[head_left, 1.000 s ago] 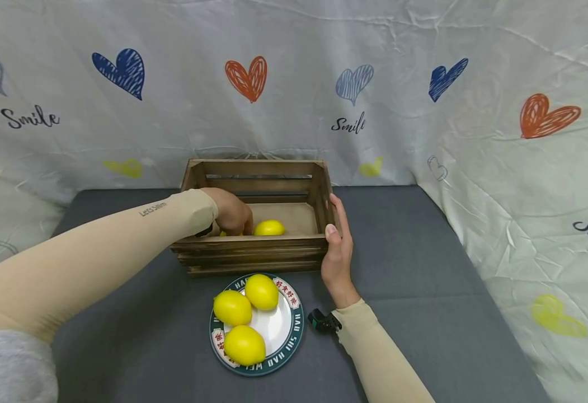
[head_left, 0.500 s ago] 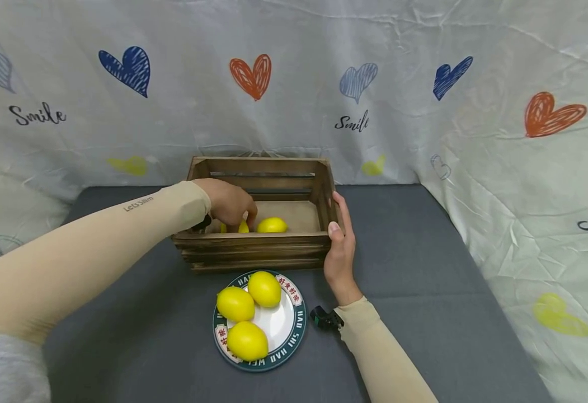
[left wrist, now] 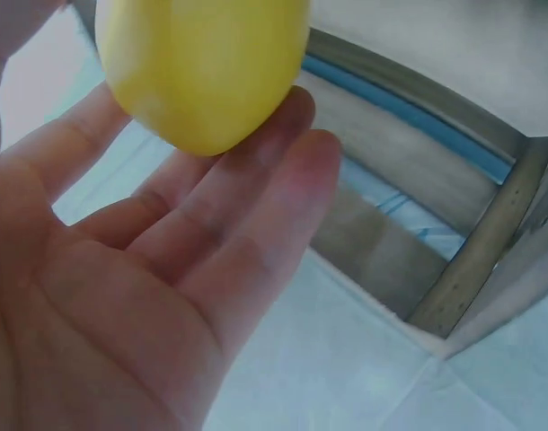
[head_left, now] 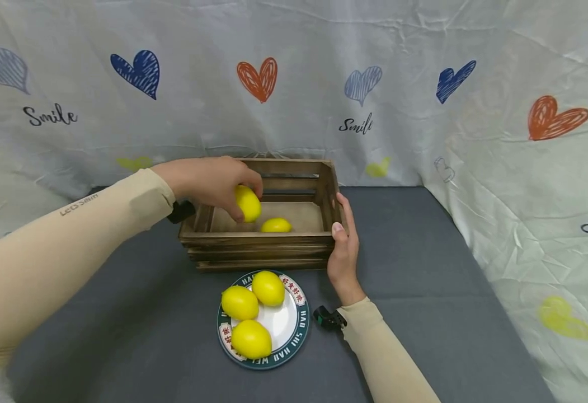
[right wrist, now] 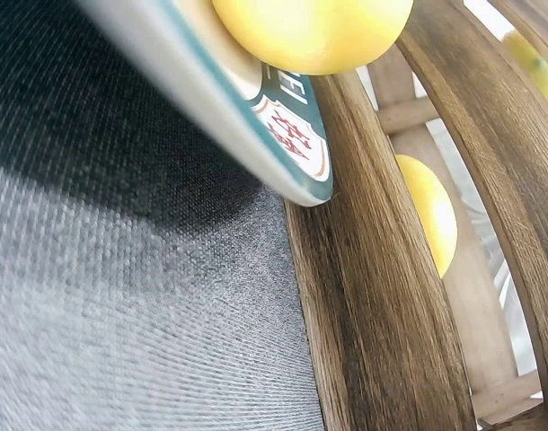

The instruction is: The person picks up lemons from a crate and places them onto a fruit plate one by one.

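My left hand [head_left: 213, 180] pinches a yellow lemon [head_left: 248, 204] between thumb and fingers, over the left half of a brown slatted wooden crate [head_left: 263, 246]. In the left wrist view the held lemon [left wrist: 202, 72] sits at the fingertips, with the palm below it bare. A second lemon [head_left: 276, 225] lies on the crate floor; the right wrist view shows this lemon [right wrist: 428, 215] through the slats. My right hand [head_left: 345, 252] holds the crate's right end, thumb at the front corner and fingers along the outer side.
In front of the crate stands a round plate [head_left: 286, 319] with a green lettered rim, bearing three lemons [head_left: 251, 339] on its left and back. Dark grey cloth [head_left: 414, 280] covers the table. A white curtain [head_left: 294, 123] printed with hearts hangs right behind the crate.
My left hand has risen from the crate floor with a lemon in its fingers and moved slightly left. The right hand keeps its place on the crate's end; the head view has shifted a little.
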### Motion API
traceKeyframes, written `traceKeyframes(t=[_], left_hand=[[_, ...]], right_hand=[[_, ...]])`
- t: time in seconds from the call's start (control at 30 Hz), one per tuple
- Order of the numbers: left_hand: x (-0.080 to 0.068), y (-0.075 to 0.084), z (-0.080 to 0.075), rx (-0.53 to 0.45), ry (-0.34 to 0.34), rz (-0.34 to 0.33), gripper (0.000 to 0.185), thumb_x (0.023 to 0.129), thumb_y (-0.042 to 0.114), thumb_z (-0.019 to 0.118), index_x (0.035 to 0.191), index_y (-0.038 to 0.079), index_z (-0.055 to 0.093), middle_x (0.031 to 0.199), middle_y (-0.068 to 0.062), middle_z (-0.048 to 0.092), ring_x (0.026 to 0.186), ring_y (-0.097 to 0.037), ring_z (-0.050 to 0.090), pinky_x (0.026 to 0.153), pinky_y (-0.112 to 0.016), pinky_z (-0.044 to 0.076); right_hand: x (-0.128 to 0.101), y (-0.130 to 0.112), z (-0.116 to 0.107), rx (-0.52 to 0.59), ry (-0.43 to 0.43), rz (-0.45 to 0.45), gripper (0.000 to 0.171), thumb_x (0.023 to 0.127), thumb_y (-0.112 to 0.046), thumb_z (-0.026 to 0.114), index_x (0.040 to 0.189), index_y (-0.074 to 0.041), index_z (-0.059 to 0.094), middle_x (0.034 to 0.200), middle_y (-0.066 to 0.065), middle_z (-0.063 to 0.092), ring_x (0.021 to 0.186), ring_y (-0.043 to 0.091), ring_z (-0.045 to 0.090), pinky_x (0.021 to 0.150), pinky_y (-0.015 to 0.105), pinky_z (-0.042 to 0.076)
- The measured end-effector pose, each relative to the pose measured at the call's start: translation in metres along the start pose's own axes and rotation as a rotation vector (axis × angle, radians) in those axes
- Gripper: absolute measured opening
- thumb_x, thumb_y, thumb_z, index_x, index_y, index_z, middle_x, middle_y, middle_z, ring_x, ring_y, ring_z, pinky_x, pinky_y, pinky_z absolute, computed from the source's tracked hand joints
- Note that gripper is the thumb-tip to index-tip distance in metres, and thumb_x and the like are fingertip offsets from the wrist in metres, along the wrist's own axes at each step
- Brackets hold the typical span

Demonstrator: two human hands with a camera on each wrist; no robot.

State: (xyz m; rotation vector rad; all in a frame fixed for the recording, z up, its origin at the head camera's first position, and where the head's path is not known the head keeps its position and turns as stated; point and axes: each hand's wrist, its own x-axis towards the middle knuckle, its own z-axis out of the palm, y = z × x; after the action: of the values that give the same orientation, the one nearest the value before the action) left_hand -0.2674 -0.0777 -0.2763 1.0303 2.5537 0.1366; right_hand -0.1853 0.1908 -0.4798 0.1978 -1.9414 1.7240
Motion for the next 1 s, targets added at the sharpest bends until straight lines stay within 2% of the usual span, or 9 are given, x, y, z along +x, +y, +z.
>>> traceKeyframes(t=[0.2,0.37,0.47,0.63,0.73,0.83,1.0], left_hand=[[-0.018,0.01,-0.007,-0.033,0.055,0.033,0.046,0.087,0.028,0.092,0.128,0.025,0.071,0.124,-0.004,0.066,0.106,-0.024,0.06,0.094,-0.042,0.058],[-0.03,0.029,-0.01,-0.04,0.091,0.074,0.047,0.088,0.027,0.092,0.129,0.026,0.07,0.125,-0.004,0.066,0.108,-0.024,0.061,0.097,-0.042,0.06],[-0.035,0.044,-0.008,-0.026,0.089,0.087,0.048,0.088,0.029,0.092,0.131,0.028,0.07,0.126,-0.002,0.066,0.108,-0.024,0.061,0.097,-0.041,0.06],[-0.043,0.069,0.0,-0.01,0.033,0.14,0.053,0.087,0.033,0.092,0.134,0.03,0.069,0.129,-0.001,0.065,0.109,-0.022,0.063,0.097,-0.04,0.061],[-0.046,0.082,0.009,-0.009,-0.006,0.198,0.054,0.087,0.032,0.093,0.135,0.029,0.069,0.131,0.0,0.065,0.11,-0.02,0.063,0.098,-0.04,0.061],[-0.048,0.09,0.019,-0.012,-0.048,0.247,0.054,0.087,0.032,0.092,0.135,0.028,0.069,0.132,0.002,0.063,0.109,-0.017,0.063,0.097,-0.038,0.061],[-0.044,0.098,0.045,-0.027,-0.138,0.278,0.051,0.088,0.033,0.09,0.134,0.029,0.069,0.126,0.005,0.061,0.104,-0.014,0.06,0.092,-0.034,0.058]], right_hand=[[0.0,0.0,0.001,0.018,-0.007,-0.002,0.069,0.097,-0.04,0.04,0.166,-0.033,0.043,0.172,-0.009,0.041,0.15,0.016,0.042,0.108,0.043,0.027],[-0.001,0.0,-0.001,0.023,0.001,-0.003,0.07,0.096,-0.039,0.041,0.166,-0.031,0.044,0.172,-0.009,0.042,0.157,0.018,0.042,0.121,0.045,0.028],[-0.001,0.001,-0.002,0.026,-0.005,-0.005,0.07,0.097,-0.039,0.041,0.166,-0.031,0.043,0.172,-0.009,0.041,0.157,0.018,0.042,0.125,0.048,0.027],[0.0,0.001,-0.003,0.026,-0.012,-0.008,0.069,0.098,-0.039,0.04,0.166,-0.031,0.042,0.173,-0.01,0.039,0.157,0.019,0.041,0.122,0.048,0.028],[0.0,0.002,-0.004,0.022,-0.016,-0.007,0.069,0.099,-0.039,0.039,0.167,-0.031,0.042,0.173,-0.01,0.039,0.157,0.018,0.041,0.122,0.048,0.028],[0.001,0.002,-0.003,0.027,-0.02,0.0,0.068,0.099,-0.04,0.039,0.167,-0.033,0.042,0.173,-0.011,0.039,0.157,0.017,0.041,0.126,0.052,0.028],[0.001,0.001,-0.002,0.032,-0.026,0.003,0.068,0.099,-0.041,0.038,0.166,-0.033,0.042,0.172,-0.012,0.04,0.157,0.017,0.042,0.124,0.049,0.03]])
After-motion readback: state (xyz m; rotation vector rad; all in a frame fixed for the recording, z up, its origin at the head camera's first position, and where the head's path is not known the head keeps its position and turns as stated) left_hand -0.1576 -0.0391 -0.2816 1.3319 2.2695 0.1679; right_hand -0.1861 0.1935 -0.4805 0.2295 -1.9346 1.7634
